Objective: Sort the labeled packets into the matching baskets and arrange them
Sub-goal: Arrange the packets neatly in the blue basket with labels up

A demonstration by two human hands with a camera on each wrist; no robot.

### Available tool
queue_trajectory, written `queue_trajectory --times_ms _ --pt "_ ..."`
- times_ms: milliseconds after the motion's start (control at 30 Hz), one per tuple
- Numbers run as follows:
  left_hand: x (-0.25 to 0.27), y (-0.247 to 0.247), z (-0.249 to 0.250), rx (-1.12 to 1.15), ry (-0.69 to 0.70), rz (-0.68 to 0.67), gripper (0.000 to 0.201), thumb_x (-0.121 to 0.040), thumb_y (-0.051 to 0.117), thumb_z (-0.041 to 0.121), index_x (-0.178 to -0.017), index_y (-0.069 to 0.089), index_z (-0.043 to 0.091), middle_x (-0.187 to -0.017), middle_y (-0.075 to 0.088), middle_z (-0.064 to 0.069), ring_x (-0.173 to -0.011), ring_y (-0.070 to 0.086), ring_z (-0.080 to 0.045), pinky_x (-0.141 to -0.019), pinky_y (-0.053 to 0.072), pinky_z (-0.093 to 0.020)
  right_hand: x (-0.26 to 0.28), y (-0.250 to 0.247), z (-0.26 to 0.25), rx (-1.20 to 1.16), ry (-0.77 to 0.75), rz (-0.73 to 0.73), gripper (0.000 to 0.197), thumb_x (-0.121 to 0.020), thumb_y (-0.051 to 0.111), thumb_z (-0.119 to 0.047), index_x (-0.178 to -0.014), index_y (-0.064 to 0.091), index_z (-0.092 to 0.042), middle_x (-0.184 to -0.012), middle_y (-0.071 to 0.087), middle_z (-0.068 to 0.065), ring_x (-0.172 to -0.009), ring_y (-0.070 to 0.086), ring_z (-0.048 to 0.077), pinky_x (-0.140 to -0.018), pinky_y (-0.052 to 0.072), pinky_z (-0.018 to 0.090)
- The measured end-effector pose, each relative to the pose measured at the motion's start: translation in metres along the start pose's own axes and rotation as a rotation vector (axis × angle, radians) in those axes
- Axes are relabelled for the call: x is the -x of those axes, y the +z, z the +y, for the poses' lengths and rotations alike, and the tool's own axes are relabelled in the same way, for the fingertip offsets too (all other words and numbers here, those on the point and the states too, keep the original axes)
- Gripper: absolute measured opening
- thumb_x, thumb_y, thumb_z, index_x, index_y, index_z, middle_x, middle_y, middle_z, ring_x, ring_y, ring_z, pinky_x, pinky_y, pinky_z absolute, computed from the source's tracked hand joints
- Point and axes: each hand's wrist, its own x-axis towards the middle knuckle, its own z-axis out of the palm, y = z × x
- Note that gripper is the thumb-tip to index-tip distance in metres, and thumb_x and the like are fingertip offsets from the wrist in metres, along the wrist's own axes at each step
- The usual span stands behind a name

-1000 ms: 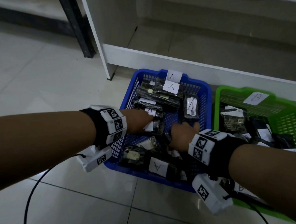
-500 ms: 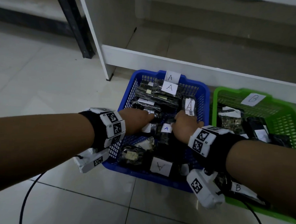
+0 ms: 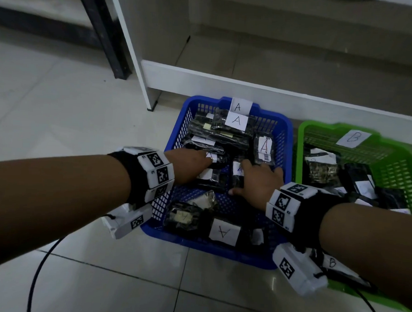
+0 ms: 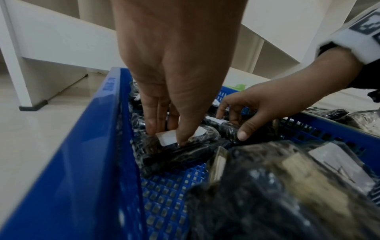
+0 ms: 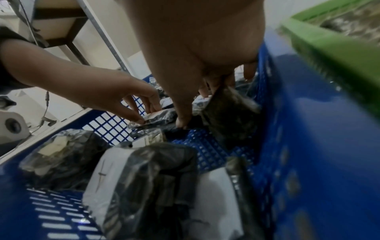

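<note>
A blue basket (image 3: pixel 177 140) tagged A holds several dark packets with white A labels. Beside it on the right stands a green basket (image 3: pixel 391 151) tagged B, with dark packets of its own. Both hands are inside the blue basket. My left hand (image 3: pixel 200 160) (image 4: pixel 166 136) pinches a dark packet (image 4: pixel 185 146) by its white label near the left wall. My right hand (image 3: pixel 247 177) (image 5: pixel 199 105) grips another dark packet (image 5: pixel 228 112) between thumb and fingers, tilted up off the basket floor. Its label (image 3: pixel 238 169) shows by the knuckles.
A white shelf unit (image 3: pixel 204 77) runs just behind both baskets, with a black leg (image 3: pixel 104 31) to its left. More A packets (image 3: pixel 222 230) lie at the blue basket's near edge. A B packet (image 3: pixel 333 264) lies under my right wrist. A black cable (image 3: pixel 39 266) crosses the tiled floor.
My right hand has moved farther into the blue basket and turned a packet up, so its A label now shows. The left hand has stayed on its packet.
</note>
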Motion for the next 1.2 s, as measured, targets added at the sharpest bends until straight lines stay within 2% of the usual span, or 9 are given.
queue_trajectory --times_ms 133,267,433,567,667,800,933,1067,1200 --pt "-0.001 0.003 -0.003 -0.016 0.002 -0.008 0.044 -0.094 0.050 0.013 -0.136 0.036 0.009 -0.131 0.045 -0.013 -0.116 0.051 -0.028 -0.095 0.045 -0.037 -0.002 0.007 -0.003 -0.178 0.055 -0.022 0.068 -0.080 0.063 -0.052 -0.131 0.030 -0.022 -0.109 0.064 0.005 -0.103 0.060 0.027 -0.105 0.026 0.051" --pt "-0.003 0.003 -0.002 -0.011 0.005 -0.006 0.043 -0.094 0.050 0.015 -0.135 0.036 0.009 -0.131 0.045 -0.013 -0.116 0.051 -0.028 -0.094 0.044 -0.036 0.005 0.013 -0.002 -0.314 0.084 0.049 0.052 -0.083 0.061 -0.044 -0.123 0.036 -0.023 -0.109 0.062 0.004 -0.101 0.059 0.026 -0.104 0.029 0.048" --pt "-0.007 0.005 -0.002 -0.014 0.017 0.017 0.042 -0.095 0.050 0.017 -0.135 0.038 0.011 -0.131 0.047 -0.011 -0.117 0.051 -0.025 -0.093 0.042 -0.032 0.011 0.022 -0.013 -0.325 0.147 0.204 0.047 -0.084 0.058 -0.040 -0.120 0.039 -0.015 -0.112 0.058 0.008 -0.098 0.058 0.029 -0.094 0.038 0.041" --pt "-0.007 0.004 0.005 -0.120 0.002 0.042 0.039 -0.094 0.047 0.012 -0.133 0.042 0.010 -0.130 0.047 -0.012 -0.118 0.048 -0.026 -0.094 0.043 -0.035 0.007 0.028 -0.019 -0.337 0.173 0.247 0.049 -0.085 0.057 -0.037 -0.124 0.038 -0.015 -0.117 0.055 0.010 -0.097 0.058 0.031 -0.090 0.039 0.039" --pt "-0.004 0.007 0.007 -0.250 0.036 0.135 0.043 -0.092 0.048 0.013 -0.134 0.042 0.012 -0.132 0.039 -0.011 -0.121 0.040 -0.026 -0.096 0.044 -0.038 0.008 0.031 -0.021 -0.357 0.176 0.246 0.049 -0.087 0.057 -0.034 -0.128 0.039 -0.013 -0.121 0.052 0.012 -0.099 0.057 0.033 -0.087 0.040 0.038" --pt "-0.001 0.015 0.005 -0.241 0.013 0.096 0.041 -0.093 0.047 0.011 -0.134 0.041 0.010 -0.134 0.036 -0.010 -0.122 0.038 -0.026 -0.086 0.051 -0.038 0.015 0.035 -0.023 -0.464 0.158 0.333 0.046 -0.087 0.056 -0.026 -0.127 0.042 -0.008 -0.119 0.052 0.015 -0.096 0.057 0.033 -0.073 0.047 0.037" --pt "-0.005 0.019 0.007 -0.244 -0.023 0.036 0.040 -0.095 0.043 0.010 -0.135 0.040 0.007 -0.132 0.042 -0.011 -0.125 0.037 -0.026 -0.083 0.049 -0.035 0.012 0.032 -0.020 -0.492 0.203 0.311 0.045 -0.091 0.053 -0.026 -0.130 0.039 -0.008 -0.128 0.049 0.013 -0.105 0.056 0.030 -0.076 0.046 0.035" --pt "-0.011 0.015 0.010 -0.260 -0.052 -0.018 0.038 -0.095 0.045 0.010 -0.133 0.045 0.007 -0.132 0.046 -0.011 -0.124 0.039 -0.026 -0.094 0.048 -0.039 0.002 0.028 -0.016 -0.474 0.204 0.284 0.046 -0.095 0.049 -0.026 -0.135 0.036 -0.007 -0.131 0.045 0.016 -0.107 0.055 0.032 -0.080 0.047 0.037" --pt "-0.013 0.012 0.007 -0.274 -0.034 -0.019 0.038 -0.094 0.047 0.012 -0.132 0.048 0.010 -0.133 0.048 -0.010 -0.124 0.042 -0.025 -0.099 0.044 -0.037 -0.008 0.031 -0.010 -0.406 0.171 0.238 0.042 -0.095 0.047 -0.020 -0.135 0.039 -0.007 -0.131 0.044 0.019 -0.107 0.055 0.033 -0.084 0.048 0.037"
